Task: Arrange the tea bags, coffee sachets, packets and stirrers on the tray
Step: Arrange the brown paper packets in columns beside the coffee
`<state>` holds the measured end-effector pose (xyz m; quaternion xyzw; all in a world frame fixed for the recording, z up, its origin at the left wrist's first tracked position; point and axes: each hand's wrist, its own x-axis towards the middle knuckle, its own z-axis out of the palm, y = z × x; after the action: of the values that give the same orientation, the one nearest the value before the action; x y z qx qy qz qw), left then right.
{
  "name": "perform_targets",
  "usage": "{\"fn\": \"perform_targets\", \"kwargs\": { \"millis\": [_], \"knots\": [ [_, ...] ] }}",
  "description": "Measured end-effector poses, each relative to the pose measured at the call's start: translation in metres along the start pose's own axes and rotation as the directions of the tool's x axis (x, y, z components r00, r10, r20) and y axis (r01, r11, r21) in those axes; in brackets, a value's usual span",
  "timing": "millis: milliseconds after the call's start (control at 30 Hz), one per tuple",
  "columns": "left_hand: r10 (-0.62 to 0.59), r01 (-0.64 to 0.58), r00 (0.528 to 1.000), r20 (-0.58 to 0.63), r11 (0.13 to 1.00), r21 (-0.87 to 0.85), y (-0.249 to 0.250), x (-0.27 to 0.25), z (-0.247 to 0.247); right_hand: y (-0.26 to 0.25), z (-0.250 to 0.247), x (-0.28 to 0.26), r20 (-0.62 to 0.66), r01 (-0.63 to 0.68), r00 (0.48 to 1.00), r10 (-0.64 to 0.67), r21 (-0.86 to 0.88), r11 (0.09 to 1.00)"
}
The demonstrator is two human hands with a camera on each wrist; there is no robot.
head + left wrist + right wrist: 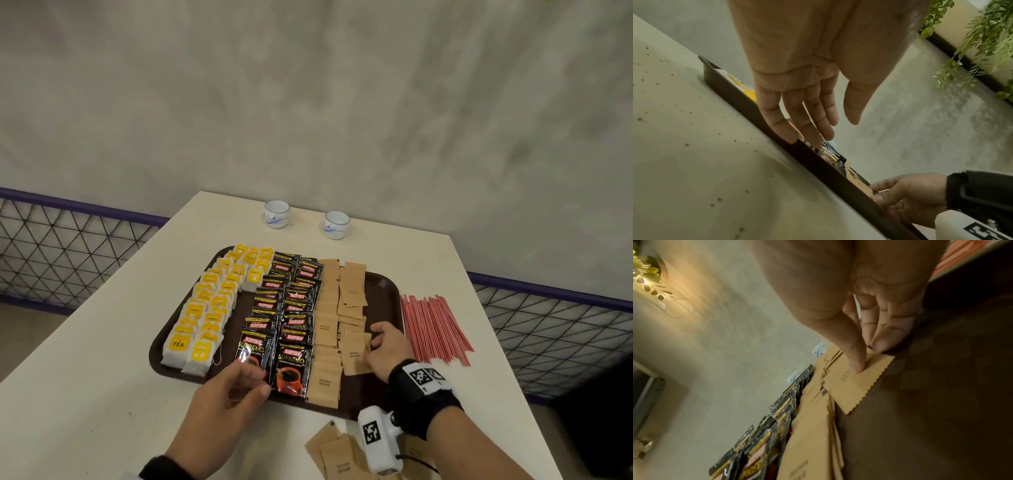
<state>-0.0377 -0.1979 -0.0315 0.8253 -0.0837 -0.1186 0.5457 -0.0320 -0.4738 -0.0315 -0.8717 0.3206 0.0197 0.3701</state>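
Here I have the white table (85, 359) filling the lower half of the head view, with the brown tray (385, 291) lying across its middle. On the tray, from my left to right, run rows of yellow tea bags (209, 308), black coffee sachets (291, 308) and brown sugar packets (325, 329), each overlapping the one behind it. The red stirrers (435, 329) lie in a loose bundle on the table just beside the tray's right edge, not on it. A few more spare packets (334, 452) sit on the table by the near edge, below my right wrist. Two small white cups (276, 213) stand well behind the tray.

My left hand (226, 394) hovers over the tray's near rim with fingers straight and relaxed, holding nothing; its fingertips (789, 136) are close above the nearest sachets. My right hand (387, 349) is over the right-hand packet row, thumb and fingers pinching the edge of the top packet (855, 386), which lies on the packets beneath it.
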Motion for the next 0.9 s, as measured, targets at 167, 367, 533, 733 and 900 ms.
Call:
{"fn": "perform_targets", "kwargs": {
  "millis": [167,367,533,733,900],
  "knots": [
    [0.002,-0.002,1.000,-0.005,1.000,0.018,-0.004,-0.002,-0.001,-0.002,-0.002,0.008,0.059,-0.050,0.997,0.044,0.104,0.993],
    [0.023,-0.024,1.000,0.010,0.999,0.021,0.002,-0.002,0.003,-0.002,0.002,0.016,-0.002,-0.054,0.998,0.055,0.173,0.984],
    [0.118,-0.121,0.989,0.092,0.992,0.024,0.026,-0.001,0.021,-0.007,0.002,0.023,-0.093,-0.049,0.994,0.064,0.155,0.987],
    [0.140,-0.146,0.984,0.110,0.988,0.043,0.031,-0.001,0.023,-0.006,0.003,0.030,-0.076,-0.077,0.993,0.095,0.214,0.974],
    [0.194,-0.205,0.973,0.125,0.975,0.085,0.033,0.003,0.027,-0.003,-0.001,0.026,-0.036,-0.044,0.998,0.052,0.203,0.978]
  ]
}}
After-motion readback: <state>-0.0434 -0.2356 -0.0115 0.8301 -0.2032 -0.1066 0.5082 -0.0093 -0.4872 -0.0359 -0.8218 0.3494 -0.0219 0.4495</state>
